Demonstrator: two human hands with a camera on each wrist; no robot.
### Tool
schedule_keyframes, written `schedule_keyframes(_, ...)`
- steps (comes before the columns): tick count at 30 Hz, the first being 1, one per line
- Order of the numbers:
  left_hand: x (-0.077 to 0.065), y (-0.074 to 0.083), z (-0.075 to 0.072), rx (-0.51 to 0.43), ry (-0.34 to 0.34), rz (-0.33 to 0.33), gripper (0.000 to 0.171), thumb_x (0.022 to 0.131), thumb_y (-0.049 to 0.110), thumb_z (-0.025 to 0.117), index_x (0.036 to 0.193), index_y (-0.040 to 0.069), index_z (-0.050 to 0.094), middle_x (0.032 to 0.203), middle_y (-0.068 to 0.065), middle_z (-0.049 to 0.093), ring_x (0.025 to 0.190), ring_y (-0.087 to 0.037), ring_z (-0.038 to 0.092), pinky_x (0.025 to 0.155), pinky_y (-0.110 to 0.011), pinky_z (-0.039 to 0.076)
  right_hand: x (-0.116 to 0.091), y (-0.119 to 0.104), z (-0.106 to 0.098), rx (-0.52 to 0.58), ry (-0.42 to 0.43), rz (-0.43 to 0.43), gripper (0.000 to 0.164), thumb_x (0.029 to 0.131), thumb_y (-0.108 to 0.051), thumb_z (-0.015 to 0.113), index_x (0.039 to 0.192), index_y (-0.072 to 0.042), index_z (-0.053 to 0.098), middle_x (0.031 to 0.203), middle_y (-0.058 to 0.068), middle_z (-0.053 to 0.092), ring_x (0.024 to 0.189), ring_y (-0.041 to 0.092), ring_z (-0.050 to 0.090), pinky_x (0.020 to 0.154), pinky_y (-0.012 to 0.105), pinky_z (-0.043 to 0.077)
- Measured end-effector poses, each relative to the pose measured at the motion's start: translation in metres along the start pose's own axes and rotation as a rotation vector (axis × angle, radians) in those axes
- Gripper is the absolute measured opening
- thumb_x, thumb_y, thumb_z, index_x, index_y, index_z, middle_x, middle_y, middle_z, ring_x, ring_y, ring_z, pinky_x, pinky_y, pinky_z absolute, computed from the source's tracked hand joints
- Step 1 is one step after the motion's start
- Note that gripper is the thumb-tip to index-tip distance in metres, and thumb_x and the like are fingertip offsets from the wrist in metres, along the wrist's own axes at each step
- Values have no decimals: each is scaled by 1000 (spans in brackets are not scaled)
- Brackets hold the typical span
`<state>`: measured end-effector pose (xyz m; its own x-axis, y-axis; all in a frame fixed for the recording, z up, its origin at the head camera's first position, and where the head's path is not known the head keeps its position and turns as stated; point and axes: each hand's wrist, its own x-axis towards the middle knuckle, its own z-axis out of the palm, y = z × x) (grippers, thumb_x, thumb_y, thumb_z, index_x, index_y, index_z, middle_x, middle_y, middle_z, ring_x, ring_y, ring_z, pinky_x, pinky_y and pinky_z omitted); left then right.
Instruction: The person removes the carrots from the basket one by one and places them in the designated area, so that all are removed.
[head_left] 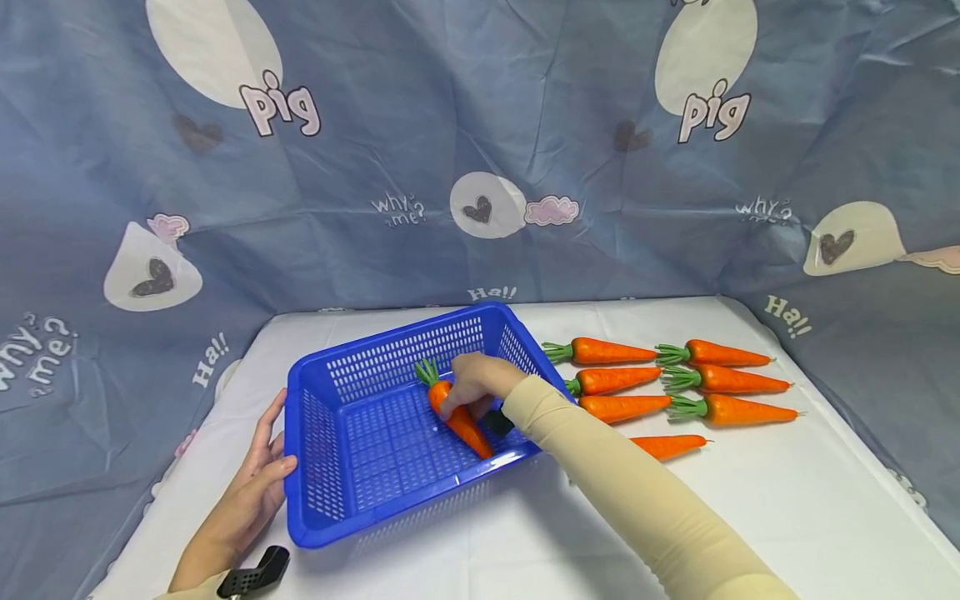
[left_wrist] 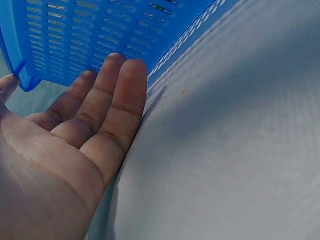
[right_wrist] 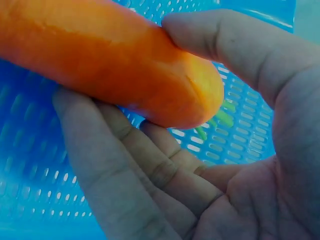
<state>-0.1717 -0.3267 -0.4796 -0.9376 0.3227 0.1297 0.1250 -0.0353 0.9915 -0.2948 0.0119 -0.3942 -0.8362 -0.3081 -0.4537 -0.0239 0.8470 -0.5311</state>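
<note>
Inside the blue plastic basket [head_left: 352, 492], my right hand [head_left: 480, 382] grips an orange carrot [head_left: 467, 429] with green stalks. Thumb and fingers lie on opposite sides of this carrot [right_wrist: 115, 60] in the right wrist view. The carrot slants across the basket's right half, stalks toward the back wall. At the basket's left end, my left hand [head_left: 251, 492] touches the outside with fairly straight fingers, its thumb at the rim. In the left wrist view those fingers [left_wrist: 131, 90] lie against the slotted wall [left_wrist: 90, 40].
Right of the basket, several carrots [head_left: 750, 410] lie in two columns on the white tablecloth [head_left: 825, 492], stalks to the left. Another carrot [head_left: 669, 446] lies nearer, partly behind my right sleeve [head_left: 622, 483]. A blue patterned cloth [head_left: 600, 233] hangs behind the table.
</note>
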Motion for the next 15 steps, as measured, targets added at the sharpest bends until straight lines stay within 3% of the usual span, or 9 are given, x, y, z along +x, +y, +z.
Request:
schedule_keyframes(10, 1, 0, 0, -4, -12, 16, 83, 108, 6, 37, 172, 39, -6, 160, 13, 41, 136, -1, 59, 103, -24, 56, -5, 3, -6, -9, 21, -96, 32, 87, -24, 89, 96, -3, 66, 90, 6, 65, 71, 19, 71, 66, 29, 64)
schedule_keyframes(15, 0, -1, -1, -9, -25, 46, 83, 109, 4, 34, 173, 37, -6, 160, 13, 43, 137, -1, 58, 103, -24, 56, -9, 5, -10, -57, 45, -151, 34, 88, -28, 87, 103, -5, 67, 96, 7, 66, 75, 17, 67, 67, 27, 62)
